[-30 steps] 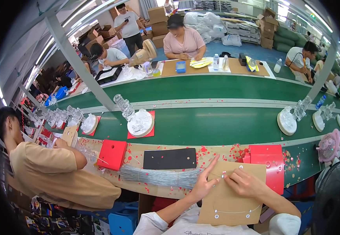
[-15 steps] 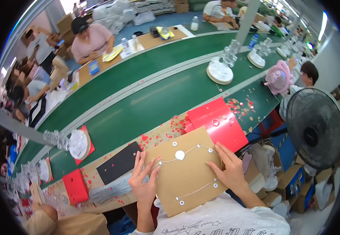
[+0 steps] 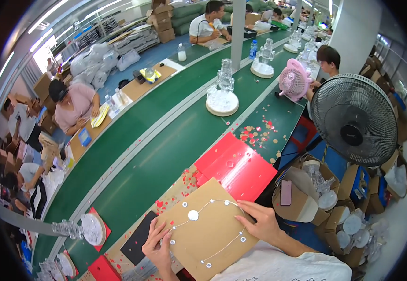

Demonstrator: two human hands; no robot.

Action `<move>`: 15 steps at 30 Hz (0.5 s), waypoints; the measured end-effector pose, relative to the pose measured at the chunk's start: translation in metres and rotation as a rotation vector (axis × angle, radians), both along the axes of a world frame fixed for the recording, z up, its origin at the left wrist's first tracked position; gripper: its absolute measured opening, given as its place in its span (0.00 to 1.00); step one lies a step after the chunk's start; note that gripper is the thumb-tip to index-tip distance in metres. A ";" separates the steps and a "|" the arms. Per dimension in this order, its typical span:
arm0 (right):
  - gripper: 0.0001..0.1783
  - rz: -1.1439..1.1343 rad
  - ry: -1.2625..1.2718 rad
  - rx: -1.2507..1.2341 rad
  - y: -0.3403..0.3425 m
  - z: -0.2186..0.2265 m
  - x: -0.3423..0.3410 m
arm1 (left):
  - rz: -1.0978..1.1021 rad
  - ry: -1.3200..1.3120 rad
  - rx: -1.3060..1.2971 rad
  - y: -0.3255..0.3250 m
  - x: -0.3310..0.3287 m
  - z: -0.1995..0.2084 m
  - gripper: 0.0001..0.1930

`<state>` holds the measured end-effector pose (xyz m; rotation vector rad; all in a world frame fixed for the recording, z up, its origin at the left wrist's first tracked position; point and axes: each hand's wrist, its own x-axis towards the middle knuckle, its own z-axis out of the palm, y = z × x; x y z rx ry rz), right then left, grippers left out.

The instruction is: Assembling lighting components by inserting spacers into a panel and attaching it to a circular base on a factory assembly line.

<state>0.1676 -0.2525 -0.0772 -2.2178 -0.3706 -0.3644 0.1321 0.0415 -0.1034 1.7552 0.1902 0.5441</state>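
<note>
1. Head view, hidden or cut off: a square tan cardboard board [image 3: 203,239] is held over the worktop's near edge, its underside out of sight. It overlaps the lower corner of the glossy red plastic sheets [image 3: 241,164] on the tan worktop [image 3: 171,195].
2. A flat black rectangular panel [image 3: 138,241] lies near the worktop's near edge, partly behind the left hand [image 3: 158,244]. A red panel [image 3: 103,270] is cut off by the lower picture edge.
3. On the board's face, a thin white cord [image 3: 222,248] runs past small white clips, ring-shaped fittings and one white round disc [image 3: 193,215]; how the clips are fixed is too small to tell.
4. Containers, right of the worktop: an open brown carton [image 3: 323,163] holds clear plastic parts [image 3: 319,181]; a lower carton [image 3: 333,220] holds round, whitish pieces [image 3: 352,225].
5. Left-hand pose: fingers half-curled, apart, thumb at the board's left edge. The firmness of this grip cannot be told.
6. Right-hand pose: the right hand [image 3: 263,224] holds the board's right-hand corner, thumb on its face, index finger along the edge, a narrow gap between them.
</note>
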 end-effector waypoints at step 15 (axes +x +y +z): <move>0.31 0.227 0.058 -0.093 -0.005 0.007 0.009 | 0.081 -0.235 0.191 -0.009 -0.004 -0.011 0.06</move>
